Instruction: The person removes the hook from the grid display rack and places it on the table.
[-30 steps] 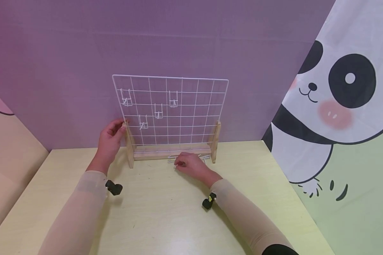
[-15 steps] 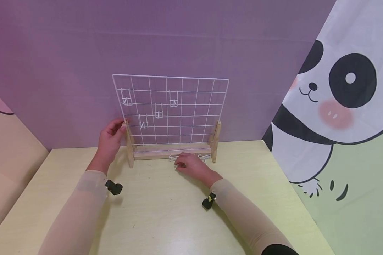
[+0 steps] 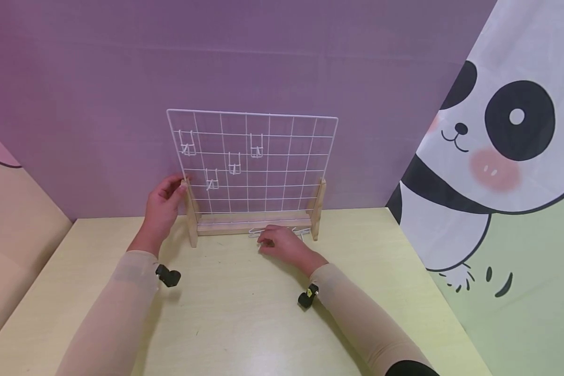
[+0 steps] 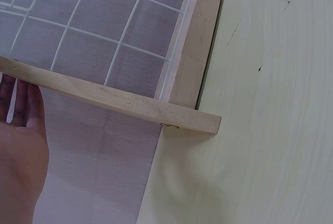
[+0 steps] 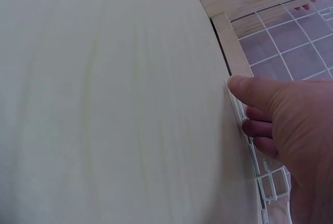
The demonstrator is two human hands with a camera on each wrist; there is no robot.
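A white wire grid panel [image 3: 267, 171] stands upright in a wooden stand [image 3: 230, 228]. Several white wire hooks [image 3: 234, 169] hang on its left and middle part. My left hand [image 3: 161, 209] grips the top of the stand's left post [image 3: 191, 216], thumb in front and fingers behind. By the base, my right hand [image 3: 285, 245] pinches a white wire hook [image 3: 254, 233] lying on the table. That hook is partly covered by the fingers. Another wire hook [image 5: 271, 185] lies beyond the fingers in the right wrist view, along the stand's crossbar.
The pale wooden table [image 3: 235, 324] reaches back to a purple cloth backdrop [image 3: 263, 57]. A panda-print sheet [image 3: 479, 156] hangs on the right side. Each sleeve carries a small black camera [image 3: 168, 276] at the wrist.
The wire hook at my right fingertips has shifted slightly to the right since a second ago. The left hand and the grid stay in place.
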